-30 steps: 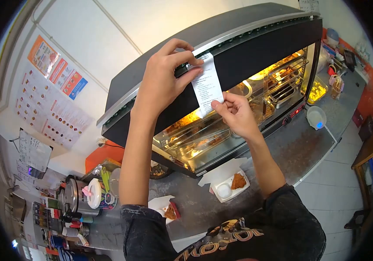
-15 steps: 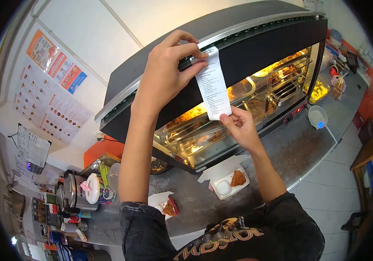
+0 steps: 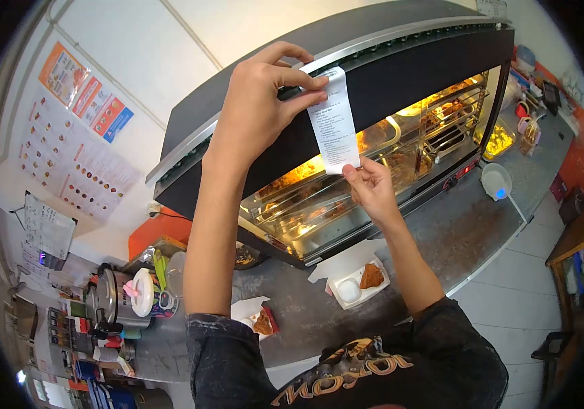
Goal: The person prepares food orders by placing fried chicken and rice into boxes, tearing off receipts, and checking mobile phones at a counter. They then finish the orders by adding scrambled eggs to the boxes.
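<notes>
A long printed paper receipt point(image 3: 333, 129) hangs in front of the black upper panel of a glass food warmer point(image 3: 401, 95). My left hand point(image 3: 264, 102) pinches its top edge between thumb and fingers. Lower down, my right hand point(image 3: 373, 193) grips the bottom end, thumb in front. On the counter below my arms stands an open white takeaway box point(image 3: 378, 294) with a piece of fried chicken point(image 3: 371, 275) and a white rounded mound point(image 3: 350, 291). Another open box point(image 3: 275, 324) with fried chicken is partly hidden beside my left forearm.
Trays of food sit behind the warmer's glass. At the right are a white bowl point(image 3: 496, 181) and a tray of yellow food point(image 3: 498, 142). A large pot point(image 3: 104, 300) and a lidded white tub point(image 3: 143, 293) stand left on the grey counter point(image 3: 305, 313). Posters hang on the wall.
The receipt's lower end has risen slightly with my right hand. My left hand still pinches the top, a little higher in view. The boxes stay where they were.
</notes>
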Demonstrator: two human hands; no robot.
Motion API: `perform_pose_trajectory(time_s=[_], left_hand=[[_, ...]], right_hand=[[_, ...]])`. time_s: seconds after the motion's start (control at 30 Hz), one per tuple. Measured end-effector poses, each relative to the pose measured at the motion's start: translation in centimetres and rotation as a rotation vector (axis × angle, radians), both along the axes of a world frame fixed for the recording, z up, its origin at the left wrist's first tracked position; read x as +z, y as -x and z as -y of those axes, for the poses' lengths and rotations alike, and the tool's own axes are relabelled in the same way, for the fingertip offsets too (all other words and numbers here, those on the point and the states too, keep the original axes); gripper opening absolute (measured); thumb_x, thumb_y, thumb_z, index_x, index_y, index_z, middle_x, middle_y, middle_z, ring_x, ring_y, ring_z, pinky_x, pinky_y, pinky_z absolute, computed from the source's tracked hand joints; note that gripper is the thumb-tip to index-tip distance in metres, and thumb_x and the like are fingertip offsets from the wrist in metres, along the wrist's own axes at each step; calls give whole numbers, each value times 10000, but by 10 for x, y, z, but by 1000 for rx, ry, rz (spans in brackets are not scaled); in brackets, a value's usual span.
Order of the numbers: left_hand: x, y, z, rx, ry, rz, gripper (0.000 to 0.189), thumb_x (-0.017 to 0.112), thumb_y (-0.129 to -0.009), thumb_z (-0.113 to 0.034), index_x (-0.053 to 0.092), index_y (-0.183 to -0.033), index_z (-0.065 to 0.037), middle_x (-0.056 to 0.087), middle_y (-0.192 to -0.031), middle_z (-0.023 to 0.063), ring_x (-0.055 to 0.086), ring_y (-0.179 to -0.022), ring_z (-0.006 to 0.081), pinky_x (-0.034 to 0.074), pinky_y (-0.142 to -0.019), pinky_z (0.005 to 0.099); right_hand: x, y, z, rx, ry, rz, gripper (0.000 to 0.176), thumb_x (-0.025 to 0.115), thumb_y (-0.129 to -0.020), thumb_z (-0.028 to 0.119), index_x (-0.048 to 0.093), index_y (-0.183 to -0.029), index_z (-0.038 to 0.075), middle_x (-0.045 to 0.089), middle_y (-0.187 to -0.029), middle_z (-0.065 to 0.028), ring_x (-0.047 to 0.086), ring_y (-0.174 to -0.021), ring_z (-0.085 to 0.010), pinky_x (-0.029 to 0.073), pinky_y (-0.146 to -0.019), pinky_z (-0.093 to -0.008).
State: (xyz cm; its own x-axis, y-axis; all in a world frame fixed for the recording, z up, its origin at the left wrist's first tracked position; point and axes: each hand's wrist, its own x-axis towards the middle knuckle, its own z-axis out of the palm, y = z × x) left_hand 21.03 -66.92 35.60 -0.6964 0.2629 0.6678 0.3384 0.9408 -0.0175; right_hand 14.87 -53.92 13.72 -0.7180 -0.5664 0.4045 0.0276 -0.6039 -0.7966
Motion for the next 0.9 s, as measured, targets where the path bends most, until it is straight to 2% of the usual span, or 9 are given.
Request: perform_pose_trajectory(time_s=[0.17, 0.9], left_hand=[[1, -1, -2, 18, -11, 12, 185, 798, -715, -97, 775, -897, -121, 680, -1035, 80, 663, -859, 192, 550, -757, 308], [0, 0, 1, 12, 18, 11, 214, 808, -706, -103, 770, -917, -107, 675, -1049, 72, 660, -887, 209, 548, -776, 328]], right_hand=[[1, 1, 9, -82, -33, 66, 209, 639, -936, 201, 666, -948, -6, 441, -525, 95, 280, -431, 15, 195, -404, -208], [0, 8, 16, -71, -5, 120, 205, 666, -918, 220, 682, -887, 18, 401, -490, 106, 255, -414, 7, 175, -399, -220]])
